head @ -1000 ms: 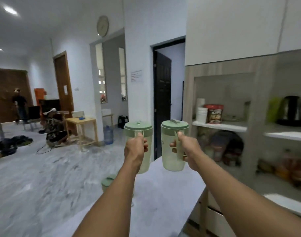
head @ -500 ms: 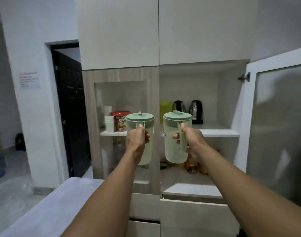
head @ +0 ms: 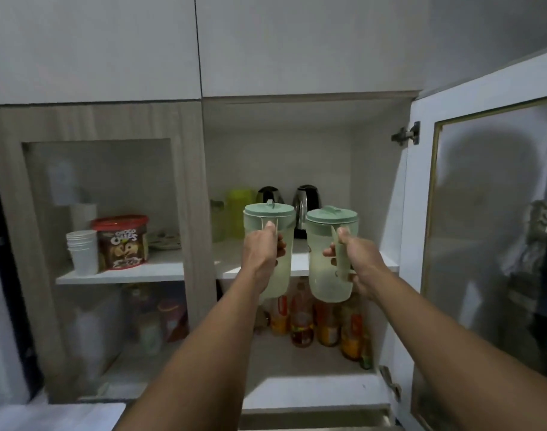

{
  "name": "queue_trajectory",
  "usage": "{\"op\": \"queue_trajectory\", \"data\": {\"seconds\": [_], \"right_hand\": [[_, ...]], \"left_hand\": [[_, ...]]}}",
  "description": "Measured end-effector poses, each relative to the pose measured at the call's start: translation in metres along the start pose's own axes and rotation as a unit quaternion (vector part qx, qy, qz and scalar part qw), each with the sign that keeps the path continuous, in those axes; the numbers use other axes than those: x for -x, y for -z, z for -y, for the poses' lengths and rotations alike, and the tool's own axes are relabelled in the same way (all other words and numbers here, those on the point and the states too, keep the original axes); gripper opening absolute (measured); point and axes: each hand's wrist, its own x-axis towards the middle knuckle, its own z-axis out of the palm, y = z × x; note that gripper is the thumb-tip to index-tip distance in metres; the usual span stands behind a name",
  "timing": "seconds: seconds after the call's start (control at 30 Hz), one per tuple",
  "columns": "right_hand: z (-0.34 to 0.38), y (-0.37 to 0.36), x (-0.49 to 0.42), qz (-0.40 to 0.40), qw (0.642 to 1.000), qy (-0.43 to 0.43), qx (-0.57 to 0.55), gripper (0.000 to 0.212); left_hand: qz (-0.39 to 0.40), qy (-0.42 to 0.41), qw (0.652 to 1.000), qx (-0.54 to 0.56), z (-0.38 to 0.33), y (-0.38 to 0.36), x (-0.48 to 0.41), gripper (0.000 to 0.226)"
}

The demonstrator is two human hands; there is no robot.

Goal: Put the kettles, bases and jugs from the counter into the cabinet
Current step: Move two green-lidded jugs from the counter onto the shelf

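I hold two pale green lidded jugs up in front of the open cabinet. My left hand (head: pixel 263 253) grips the handle of the left jug (head: pixel 267 214). My right hand (head: pixel 357 259) grips the handle of the right jug (head: pixel 323 275). Both jugs are upright, side by side, just in front of the white upper shelf (head: pixel 234 267). At the back of that shelf stand two dark steel kettles, one (head: pixel 306 197) on the right and one (head: pixel 269 194) partly hidden behind the left jug, with a yellow-green jug (head: pixel 239 200) to their left.
The cabinet's right door (head: pixel 489 244) with its glass panel stands open at the right. Behind the shut left glass door (head: pixel 104 213) are paper cups (head: pixel 82 250) and a cereal tub (head: pixel 123 244). Several bottles (head: pixel 325 325) fill the lower shelf.
I have turned from the room to the cabinet and come closer. Both jugs stayed in my hands and now sit at upper-shelf height.
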Motion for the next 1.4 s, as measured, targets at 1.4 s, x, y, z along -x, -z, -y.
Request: {"op": "queue_trajectory", "data": {"seconds": [1.4], "right_hand": [[-0.081, 0.055, -0.514, -0.122, 0.990, -0.045, 0.049, 0.054]], "left_hand": [[0.038, 0.070, 0.989, -0.123, 0.155, -0.324, -0.439, 0.055]]}}
